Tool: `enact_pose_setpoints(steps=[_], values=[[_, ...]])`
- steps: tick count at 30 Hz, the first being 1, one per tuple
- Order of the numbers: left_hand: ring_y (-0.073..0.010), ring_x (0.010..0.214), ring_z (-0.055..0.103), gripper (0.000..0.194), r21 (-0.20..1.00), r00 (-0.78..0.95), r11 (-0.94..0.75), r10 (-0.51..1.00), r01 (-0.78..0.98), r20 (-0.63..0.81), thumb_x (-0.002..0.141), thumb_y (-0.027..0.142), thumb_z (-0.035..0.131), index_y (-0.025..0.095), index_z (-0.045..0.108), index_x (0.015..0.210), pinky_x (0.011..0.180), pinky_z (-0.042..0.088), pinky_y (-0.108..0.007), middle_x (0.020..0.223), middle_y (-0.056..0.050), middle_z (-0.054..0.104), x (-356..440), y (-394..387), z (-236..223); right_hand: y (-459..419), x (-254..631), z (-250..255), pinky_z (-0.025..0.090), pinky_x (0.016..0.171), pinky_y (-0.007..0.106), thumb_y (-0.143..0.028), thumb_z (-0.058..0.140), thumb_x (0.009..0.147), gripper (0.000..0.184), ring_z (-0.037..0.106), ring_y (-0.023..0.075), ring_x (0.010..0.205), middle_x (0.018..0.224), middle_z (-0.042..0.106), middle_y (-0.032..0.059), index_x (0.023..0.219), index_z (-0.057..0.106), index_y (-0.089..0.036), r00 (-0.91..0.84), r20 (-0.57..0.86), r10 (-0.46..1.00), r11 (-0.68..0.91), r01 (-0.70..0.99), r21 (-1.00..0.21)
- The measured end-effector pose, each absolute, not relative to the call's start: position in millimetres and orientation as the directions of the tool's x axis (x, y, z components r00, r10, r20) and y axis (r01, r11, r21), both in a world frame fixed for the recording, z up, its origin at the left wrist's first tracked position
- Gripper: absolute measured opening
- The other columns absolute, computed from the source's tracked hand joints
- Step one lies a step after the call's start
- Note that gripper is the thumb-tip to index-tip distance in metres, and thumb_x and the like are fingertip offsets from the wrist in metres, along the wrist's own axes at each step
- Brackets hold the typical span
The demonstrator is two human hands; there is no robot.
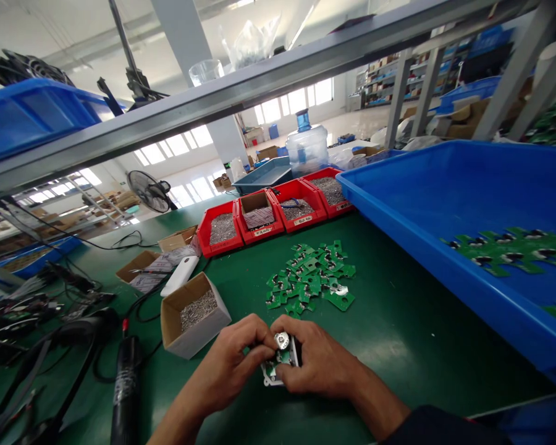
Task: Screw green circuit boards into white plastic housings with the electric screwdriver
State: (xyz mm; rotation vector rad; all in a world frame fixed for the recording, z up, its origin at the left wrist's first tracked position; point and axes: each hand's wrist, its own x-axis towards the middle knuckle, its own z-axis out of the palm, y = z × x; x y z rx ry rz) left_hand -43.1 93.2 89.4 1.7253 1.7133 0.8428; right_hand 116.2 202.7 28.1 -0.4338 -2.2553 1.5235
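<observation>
- While both hands worked close in over the green bench top (398,371), the small pale housing (275,382) sat between them, on the near side of the loose green boards (312,281).
- Right hand (317,358): gripping the housing, thumb over the near part, fingers at the far side.
- Left hand (236,352): thumb and fingers drawn in near the round metal part (282,340); contact hidden, so couldn't tell if it pinched anything.
- Green board (285,356) showed inside the housing, partly under the fingertips.
- Good handling, as judged: right hand firm on the rim, left doing the fine adjusting, light fingertip pressure, none on the board's components.
- Keeping the housing level seemed wise; a tilt could shift the round part.
- Thumbs blocked much of the view; easing one aside would have helped check the seating.
- Nearby: carton of small metal pieces (201,334) by the left forearm, black tool with red tip (127,377) farther left, red bins (264,233) beyond the boards, blue tray (445,277) at right.
</observation>
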Motion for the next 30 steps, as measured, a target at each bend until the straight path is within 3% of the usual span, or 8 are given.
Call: enact_pose_setpoints(steps=[18, 30], values=[[-0.0141, 0.082, 0.055, 0.024, 0.677, 0.078, -0.023, 0.996, 0.736, -0.051, 0.104, 0.032, 0.043, 0.020, 0.057, 0.087, 0.075, 0.039, -0.026, 0.089, 0.000, 0.055, -45, 91, 93, 205, 117, 28, 0.035, 0.057, 0.021, -0.019, 0.066, 0.066, 0.024, 0.048, 0.0107, 0.063, 0.071, 0.054, -0.0079, 0.089, 0.059, -0.024, -0.878, 0.133, 0.459, 0.362, 0.049, -0.931], [-0.0155, 0.070, 0.054, 0.013, 0.727, -0.219, 0.258, 0.964, 0.637, -0.150, 0.087, 0.020, 0.061, 0.018, 0.057, 0.074, 0.064, 0.040, -0.025, 0.074, 0.000, 0.060, -26, 94, 97, 204, 117, 31, 0.035, 0.058, 0.020, -0.020, 0.066, 0.066, 0.024, 0.049, 0.0110, 0.064, 0.074, 0.057, -0.0070, 0.089, 0.060, -0.023, -0.877, 0.141, 0.459, 0.381, 0.051, -0.923]])
